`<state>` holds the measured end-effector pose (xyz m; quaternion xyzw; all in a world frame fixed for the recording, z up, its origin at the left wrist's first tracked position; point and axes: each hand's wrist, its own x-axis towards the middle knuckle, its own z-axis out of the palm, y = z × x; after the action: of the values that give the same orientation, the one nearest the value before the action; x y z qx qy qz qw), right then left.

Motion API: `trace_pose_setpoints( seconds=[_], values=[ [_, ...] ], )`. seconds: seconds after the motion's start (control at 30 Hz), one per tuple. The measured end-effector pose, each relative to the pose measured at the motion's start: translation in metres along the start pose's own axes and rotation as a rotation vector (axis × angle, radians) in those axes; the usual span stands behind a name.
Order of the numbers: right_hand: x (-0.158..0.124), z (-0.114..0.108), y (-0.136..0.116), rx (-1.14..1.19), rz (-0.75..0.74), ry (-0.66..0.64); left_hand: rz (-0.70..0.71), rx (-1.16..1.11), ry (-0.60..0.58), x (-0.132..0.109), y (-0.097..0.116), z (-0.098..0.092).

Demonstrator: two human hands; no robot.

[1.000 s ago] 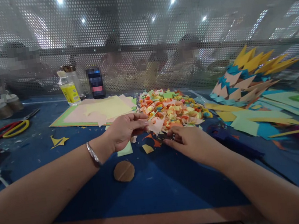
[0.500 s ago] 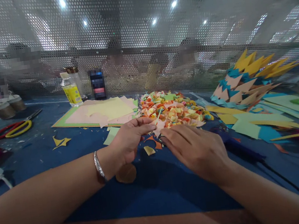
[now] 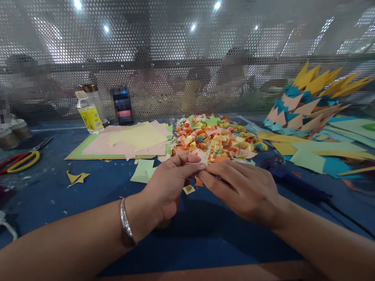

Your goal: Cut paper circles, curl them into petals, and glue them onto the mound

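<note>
My left hand (image 3: 166,185), with a silver bangle at its wrist, is closed in a pinch on a small pale pink paper piece (image 3: 201,155). A thin pale green strip (image 3: 208,150) stands up beside the pink paper. My right hand (image 3: 241,188) is closed too, its fingertips meeting those of the left at the paper's lower edge. The fingers hide most of the piece. Right behind the hands lies a heap of small folded paper pieces (image 3: 222,138) in orange, yellow, pink and green. Paper scraps (image 3: 189,189) lie just below the fingertips.
Stacked paper sheets (image 3: 131,139) lie left of the heap, near a bottle (image 3: 89,114) and a phone (image 3: 123,105). Scissors (image 3: 19,162) rest at the left. On the right are a dark blue corded tool (image 3: 298,183) and a spiky paper construction (image 3: 308,105). A perforated screen (image 3: 166,36) stands behind.
Both hands have drawn closer together and their fingertips now meet. The pink paper, more exposed before, is now largely covered by the fingers.
</note>
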<state>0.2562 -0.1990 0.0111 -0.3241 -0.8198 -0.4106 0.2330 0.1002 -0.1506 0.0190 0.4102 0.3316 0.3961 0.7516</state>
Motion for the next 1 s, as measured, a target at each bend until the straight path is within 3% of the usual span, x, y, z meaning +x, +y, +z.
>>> trace_pose_setpoints(
  seconds=[0.4, 0.7, 0.87, 1.0],
  values=[
    [-0.008, 0.004, -0.003, 0.244, 0.098, 0.009, 0.069, 0.075, -0.009, 0.008, 0.002, -0.005],
    [-0.006, 0.008, 0.003, 0.598, 0.521, 0.099, 0.178, 0.291, 0.04, 0.018, 0.006, -0.011],
    [-0.007, 0.007, 0.007, 0.624, 0.622, 0.105, 0.047, 0.437, -0.058, 0.011, 0.007, -0.009],
    [-0.006, 0.005, 0.006, 0.632, 0.557, 0.122, -0.117, 0.348, -0.152, 0.007, 0.006, -0.005]
  ],
)
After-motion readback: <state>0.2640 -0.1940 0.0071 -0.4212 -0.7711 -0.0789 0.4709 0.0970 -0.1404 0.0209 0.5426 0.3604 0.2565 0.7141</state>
